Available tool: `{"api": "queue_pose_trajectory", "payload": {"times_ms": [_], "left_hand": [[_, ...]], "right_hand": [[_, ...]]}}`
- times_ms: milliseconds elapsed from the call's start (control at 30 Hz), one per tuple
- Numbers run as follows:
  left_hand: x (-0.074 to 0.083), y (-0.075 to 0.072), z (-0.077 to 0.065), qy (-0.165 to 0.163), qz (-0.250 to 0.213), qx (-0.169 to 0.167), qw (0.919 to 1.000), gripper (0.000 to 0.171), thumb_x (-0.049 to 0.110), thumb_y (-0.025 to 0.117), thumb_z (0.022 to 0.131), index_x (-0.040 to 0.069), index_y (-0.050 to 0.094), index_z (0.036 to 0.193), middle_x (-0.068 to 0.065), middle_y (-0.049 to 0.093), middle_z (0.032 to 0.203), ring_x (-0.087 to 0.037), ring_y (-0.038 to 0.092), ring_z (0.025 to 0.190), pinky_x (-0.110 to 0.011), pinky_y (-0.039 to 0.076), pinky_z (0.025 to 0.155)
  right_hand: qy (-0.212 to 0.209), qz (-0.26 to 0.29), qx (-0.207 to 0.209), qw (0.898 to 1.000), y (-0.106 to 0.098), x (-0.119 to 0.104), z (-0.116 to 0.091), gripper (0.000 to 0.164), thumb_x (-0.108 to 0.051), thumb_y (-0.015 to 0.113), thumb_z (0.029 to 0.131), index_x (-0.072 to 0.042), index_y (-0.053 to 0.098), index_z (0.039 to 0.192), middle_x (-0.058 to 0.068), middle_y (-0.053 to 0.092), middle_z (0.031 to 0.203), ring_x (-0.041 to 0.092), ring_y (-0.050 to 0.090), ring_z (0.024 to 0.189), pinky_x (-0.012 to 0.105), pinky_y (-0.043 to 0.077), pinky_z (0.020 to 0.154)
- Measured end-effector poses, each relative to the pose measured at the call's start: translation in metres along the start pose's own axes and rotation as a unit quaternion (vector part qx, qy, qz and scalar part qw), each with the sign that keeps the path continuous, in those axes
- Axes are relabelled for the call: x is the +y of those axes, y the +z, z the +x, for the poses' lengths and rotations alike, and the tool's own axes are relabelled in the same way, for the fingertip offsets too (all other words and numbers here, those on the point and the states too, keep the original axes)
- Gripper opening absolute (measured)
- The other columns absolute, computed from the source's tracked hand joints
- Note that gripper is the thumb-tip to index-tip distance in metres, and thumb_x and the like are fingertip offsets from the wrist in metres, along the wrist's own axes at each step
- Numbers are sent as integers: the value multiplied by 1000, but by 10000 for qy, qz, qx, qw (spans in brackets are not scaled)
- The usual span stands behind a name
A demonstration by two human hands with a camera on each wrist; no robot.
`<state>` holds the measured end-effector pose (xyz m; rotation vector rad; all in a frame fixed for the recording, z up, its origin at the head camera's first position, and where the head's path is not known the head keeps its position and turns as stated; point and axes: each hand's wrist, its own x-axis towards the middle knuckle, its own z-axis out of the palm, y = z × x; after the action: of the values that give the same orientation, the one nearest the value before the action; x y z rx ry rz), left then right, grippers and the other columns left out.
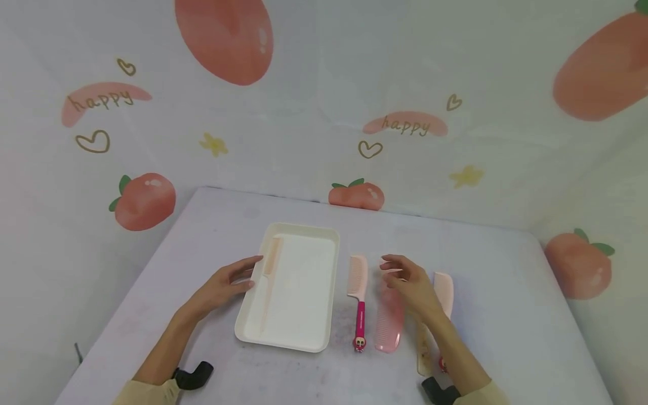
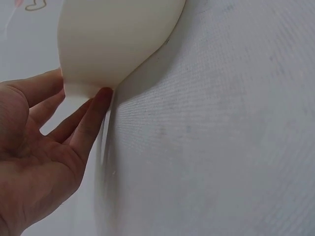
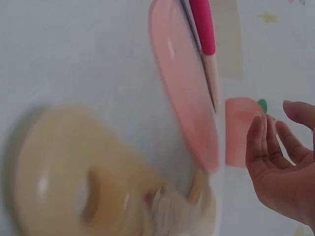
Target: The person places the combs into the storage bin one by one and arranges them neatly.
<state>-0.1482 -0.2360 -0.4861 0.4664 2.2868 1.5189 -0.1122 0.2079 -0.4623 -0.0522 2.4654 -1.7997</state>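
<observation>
My left hand [image 1: 223, 284] touches the left side of a white rectangular tray [image 1: 334, 270] with fingertips and thumb spread along it. In the left wrist view the fingertips [image 2: 101, 101] meet the tray's outer wall [image 2: 118, 39]. Inside the tray, along its left side, lies a pale peach comb [image 1: 273, 256] with a thin tail. Above a wide translucent pink comb [image 1: 388, 323] hovers my right hand [image 1: 412, 284], fingers loosely bent and holding nothing. In the right wrist view that hand [image 3: 275, 162] appears apart from the pink comb [image 3: 182, 83].
Between tray and pink comb lies a comb with a magenta character handle [image 1: 360, 320]. Right of the pink comb are a beige handle [image 1: 423, 351] and another pale pink comb [image 1: 444, 289], partly behind my right forearm. A printed cloth backdrop [image 1: 304, 140] stands behind the white table [image 1: 506, 315].
</observation>
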Motion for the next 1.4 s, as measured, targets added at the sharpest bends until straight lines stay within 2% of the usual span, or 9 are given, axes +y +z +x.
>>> {"api": "queue_pose_trajectory", "payload": {"times_ms": [133,233,400,500,633,800,1133,1300,1400], "left_hand": [[1,0,0,-17,-23,-5,10000,60,15,68,95,12,45,149,-16,45,151,-39,48,133,-18,45,95],[2,0,-1,-19,-7,21,10000,60,15,69,95,13,45,149,-16,44,151,-39,48,133,-18,45,95],[3,1,-1,41,15,29,10000,60,15,68,95,12,44,150,-16,42,153,-41,47,133,-18,45,95],[2,3,0,25,-25,31,10000,60,15,68,95,11,44,150,-16,42,153,-40,47,133,-18,45,95],[3,3,1,24,-45,38,10000,60,14,68,95,9,44,150,-17,42,152,-41,48,133,-18,45,94],[4,2,-1,44,-50,24,10000,60,13,67,96,9,43,150,-17,42,152,-40,47,133,-17,45,95],[5,4,-2,-30,-94,16,10000,60,13,67,95,8,42,150,-18,42,152,-41,45,135,-18,44,96],[5,2,-3,-101,-94,82,9999,60,14,68,95,12,44,150,-15,42,153,-39,46,135,-17,44,96],[3,2,-3,-23,-113,77,9999,60,13,67,95,12,44,150,-15,42,153,-39,45,135,-17,44,96]], "right_hand": [[304,-422,163,9985,-12,7,-7,39,-12,65,96,-9,57,135,16,65,121,30,65,105,22,55,81],[393,-526,261,9975,-21,13,-11,39,-13,65,96,-9,58,135,15,66,120,29,65,105,22,55,81],[55,-571,311,9979,-40,21,-19,40,-10,66,95,-3,57,133,18,67,118,27,67,102,22,54,81],[-10,-757,352,9965,-51,24,-25,40,-10,66,95,-3,57,134,19,67,117,18,67,99,21,54,79],[179,-1077,460,9930,-64,27,-32,42,-15,66,96,-7,57,136,16,67,119,6,64,97,20,53,77],[382,-1440,590,9871,-77,32,-43,42,-20,64,98,-8,55,137,15,65,122,-2,59,99,18,52,79],[-123,-1809,1060,9777,-95,40,-59,38,-5,66,94,-3,60,131,19,69,112,-12,55,93,10,49,74],[269,-1931,1113,9745,-102,43,-64,40,-14,66,96,-4,57,134,21,66,118,-16,52,90,15,51,70],[746,-1997,1018,9717,-105,45,-67,46,-22,65,98,-5,53,139,21,63,125,-3,59,95,17,51,70]]}}
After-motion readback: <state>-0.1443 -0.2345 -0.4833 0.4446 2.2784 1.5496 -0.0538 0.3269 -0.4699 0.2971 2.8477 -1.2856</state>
